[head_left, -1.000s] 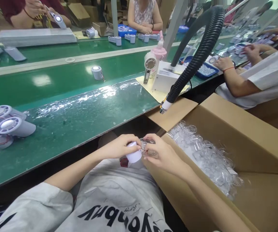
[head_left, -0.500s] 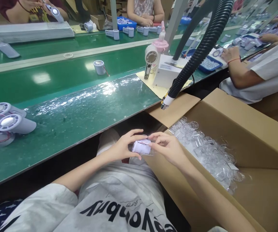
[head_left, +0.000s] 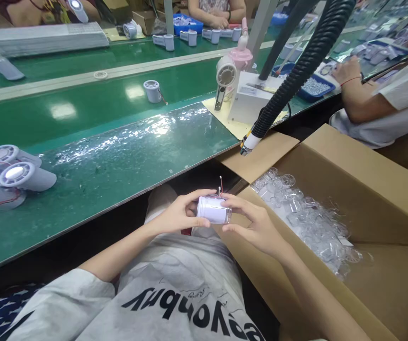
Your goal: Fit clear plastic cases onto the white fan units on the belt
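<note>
Over my lap, a pale lilac cylindrical fan head [head_left: 211,210] lies on its side between my hands. My left hand [head_left: 179,214] grips its left end, fingers over the top and thumb along the lower edge. At the other end, my right hand [head_left: 255,221] pinches the fan head between fingers and thumb. A clear plastic part [head_left: 228,216] shows around that right end; how it is seated I cannot tell. Thin wires [head_left: 220,187] with a small connector stick up above the fan head.
On my right is a cardboard box [head_left: 317,175] holding many clear plastic parts [head_left: 306,213]. A black corrugated hose [head_left: 292,76] hangs above its edge. Several fan heads [head_left: 30,177] stand at the bench's left, another fan head [head_left: 153,91] on the green belt. Co-workers sit across and at right.
The fan head has been turned in my hands, so its wires now stick up from the top instead of lying across it. My right fingers have spread around its end. The view shifted slightly.
</note>
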`<action>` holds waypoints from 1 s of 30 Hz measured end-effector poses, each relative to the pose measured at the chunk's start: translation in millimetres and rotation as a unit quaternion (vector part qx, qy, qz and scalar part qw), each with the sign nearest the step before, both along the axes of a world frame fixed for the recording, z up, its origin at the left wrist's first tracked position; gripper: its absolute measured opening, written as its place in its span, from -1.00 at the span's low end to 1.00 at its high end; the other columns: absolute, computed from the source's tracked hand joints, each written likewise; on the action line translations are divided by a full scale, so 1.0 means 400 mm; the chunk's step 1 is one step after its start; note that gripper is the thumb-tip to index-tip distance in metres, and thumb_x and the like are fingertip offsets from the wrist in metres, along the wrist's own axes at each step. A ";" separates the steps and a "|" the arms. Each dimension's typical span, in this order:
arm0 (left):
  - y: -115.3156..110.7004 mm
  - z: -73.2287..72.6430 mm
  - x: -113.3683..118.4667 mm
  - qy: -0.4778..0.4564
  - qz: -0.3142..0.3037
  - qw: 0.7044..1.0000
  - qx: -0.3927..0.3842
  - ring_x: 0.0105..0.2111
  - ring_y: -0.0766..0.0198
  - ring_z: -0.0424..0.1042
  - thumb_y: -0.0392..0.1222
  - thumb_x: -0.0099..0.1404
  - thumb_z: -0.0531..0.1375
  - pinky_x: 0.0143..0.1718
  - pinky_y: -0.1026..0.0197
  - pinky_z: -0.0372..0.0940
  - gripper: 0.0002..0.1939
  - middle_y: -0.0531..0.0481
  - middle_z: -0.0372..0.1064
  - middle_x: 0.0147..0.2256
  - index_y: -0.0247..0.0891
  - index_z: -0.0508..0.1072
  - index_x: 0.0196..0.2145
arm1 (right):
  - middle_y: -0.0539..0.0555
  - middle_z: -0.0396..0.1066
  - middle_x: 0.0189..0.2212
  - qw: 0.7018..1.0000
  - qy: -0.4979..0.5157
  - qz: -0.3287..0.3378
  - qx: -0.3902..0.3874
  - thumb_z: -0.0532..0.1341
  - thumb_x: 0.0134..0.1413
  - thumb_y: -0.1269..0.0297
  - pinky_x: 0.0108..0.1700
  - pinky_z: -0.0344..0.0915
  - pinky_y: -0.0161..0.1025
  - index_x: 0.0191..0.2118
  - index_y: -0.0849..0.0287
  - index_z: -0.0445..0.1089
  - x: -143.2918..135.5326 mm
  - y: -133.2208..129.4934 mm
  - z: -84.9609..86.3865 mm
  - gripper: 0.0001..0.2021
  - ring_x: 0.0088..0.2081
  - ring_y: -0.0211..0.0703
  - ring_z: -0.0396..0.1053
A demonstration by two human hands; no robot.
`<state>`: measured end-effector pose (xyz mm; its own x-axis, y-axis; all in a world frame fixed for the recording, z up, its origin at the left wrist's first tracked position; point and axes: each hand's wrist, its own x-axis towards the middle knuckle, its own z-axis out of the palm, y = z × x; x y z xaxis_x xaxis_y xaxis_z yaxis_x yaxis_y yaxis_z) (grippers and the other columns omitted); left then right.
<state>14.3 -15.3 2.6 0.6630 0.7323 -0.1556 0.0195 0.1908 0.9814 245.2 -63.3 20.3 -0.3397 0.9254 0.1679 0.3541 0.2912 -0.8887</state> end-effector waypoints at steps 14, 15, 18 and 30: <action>-0.006 0.006 -0.017 -0.034 -0.045 0.987 0.153 0.17 0.02 0.32 -0.26 0.03 0.44 0.17 0.00 0.28 -0.19 -0.15 0.25 0.22 -0.02 0.30 0.22 | 0.04 0.43 -0.06 0.982 0.120 -0.010 -0.144 0.45 -0.03 0.25 -0.11 0.50 -0.18 -0.04 0.03 0.41 0.001 -0.010 0.026 -0.60 -0.10 -0.08 0.46; -0.006 0.008 -0.017 -0.032 -0.047 0.986 0.159 0.17 0.01 0.32 -0.25 0.03 0.44 0.16 0.01 0.29 -0.19 -0.16 0.25 0.21 -0.02 0.30 0.22 | 0.04 0.43 -0.06 0.980 0.127 -0.011 -0.154 0.44 -0.02 0.25 -0.13 0.50 -0.21 -0.05 0.03 0.41 0.002 -0.010 0.026 -0.61 -0.12 -0.10 0.46; -0.005 0.015 -0.016 -0.027 -0.050 0.984 0.171 0.16 -0.03 0.32 -0.25 0.02 0.44 0.14 0.00 0.31 -0.20 -0.19 0.26 0.20 -0.06 0.31 0.22 | 0.04 0.44 -0.07 0.970 0.153 -0.008 -0.190 0.42 0.02 0.22 -0.17 0.47 -0.26 -0.03 0.02 0.39 0.005 -0.012 0.021 -0.62 -0.16 -0.14 0.45; -0.007 0.019 -0.012 -0.024 -0.059 0.980 0.188 0.21 -0.04 0.27 -0.22 0.05 0.43 0.16 -0.05 0.29 -0.21 -0.19 0.25 0.21 -0.03 0.29 0.23 | -0.01 0.42 -0.44 0.920 0.227 -0.025 -0.317 0.32 0.06 -0.11 -0.46 0.45 -0.30 -0.15 0.16 0.30 -0.015 -0.006 0.002 -0.55 -0.49 -0.22 0.45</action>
<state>9.4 -18.3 10.1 0.7468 0.6490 0.1451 -0.0292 -0.1860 0.9821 239.0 -65.6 21.3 -0.3222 0.8987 -0.2974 -0.0968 -0.3438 -0.9340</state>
